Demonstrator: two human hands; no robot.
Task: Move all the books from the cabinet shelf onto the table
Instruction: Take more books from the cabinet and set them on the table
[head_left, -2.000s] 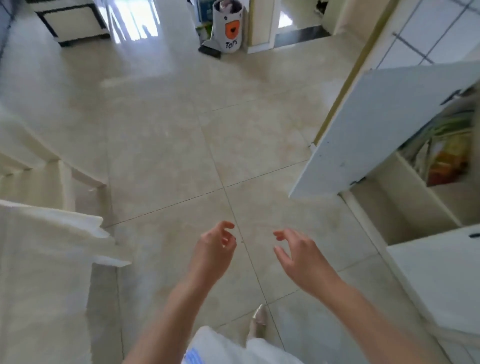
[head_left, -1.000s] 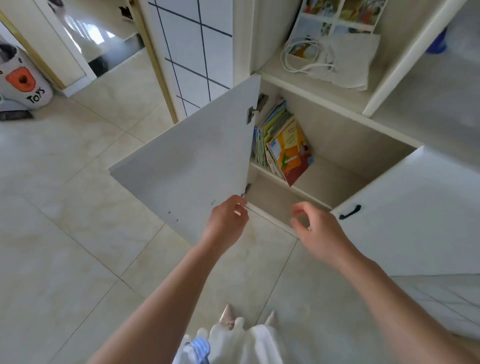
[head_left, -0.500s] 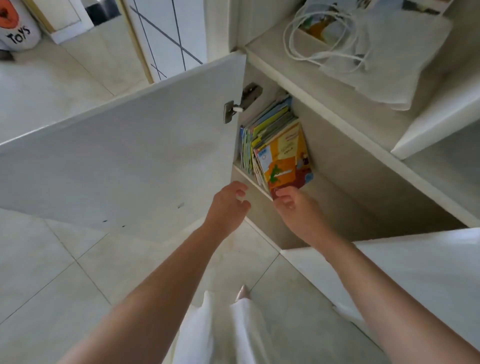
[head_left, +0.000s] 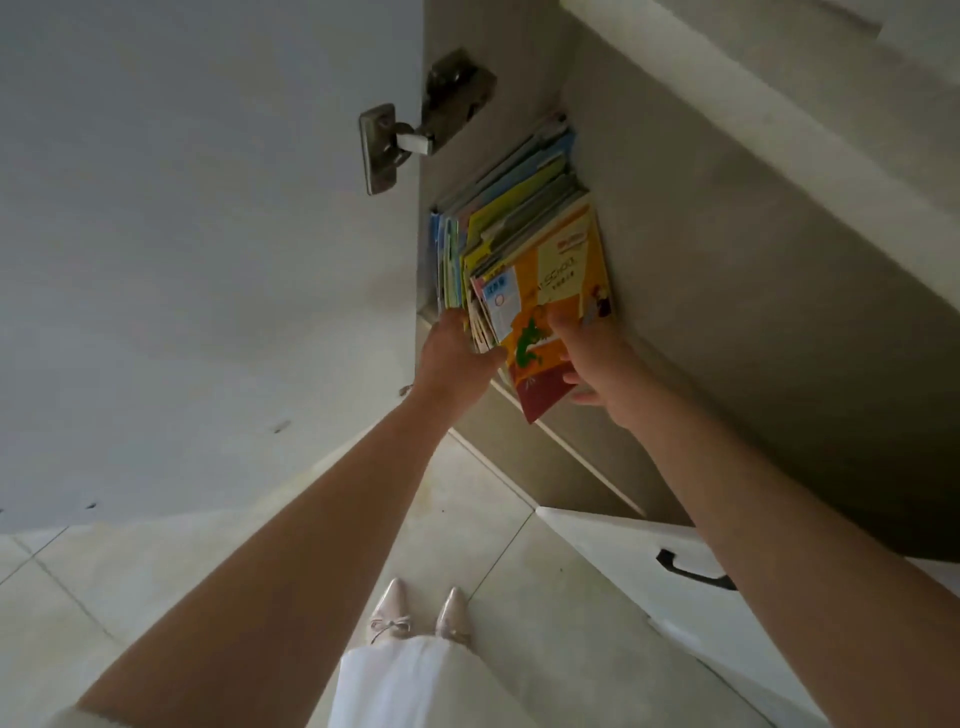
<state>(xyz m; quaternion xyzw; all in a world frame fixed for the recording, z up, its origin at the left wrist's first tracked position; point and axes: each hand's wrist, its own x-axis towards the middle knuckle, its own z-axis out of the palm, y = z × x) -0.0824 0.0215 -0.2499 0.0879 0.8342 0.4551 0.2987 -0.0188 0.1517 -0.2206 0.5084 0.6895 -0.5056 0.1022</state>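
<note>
A leaning row of thin, colourful books (head_left: 511, 218) stands on the cabinet shelf (head_left: 582, 452), tight against the cabinet's left inner wall. The outermost book (head_left: 550, 291) has an orange and yellow cover with a green figure. My left hand (head_left: 457, 353) presses against the left side of the row, fingers at the lower spines. My right hand (head_left: 597, 364) lies flat on the orange cover, with its fingers curling round the book's lower edge. The table is out of view.
The open left cabinet door (head_left: 208, 234) with its metal hinge (head_left: 405, 140) fills the left of the view. A second open door (head_left: 675, 587) with a black handle (head_left: 691, 569) juts out at the lower right. Tiled floor (head_left: 104, 597) and my shoes (head_left: 421, 613) lie below.
I have leaned closer to the cabinet. Both hands have moved from the shelf's front edge up onto the books, the left at the spines, the right onto the orange cover.
</note>
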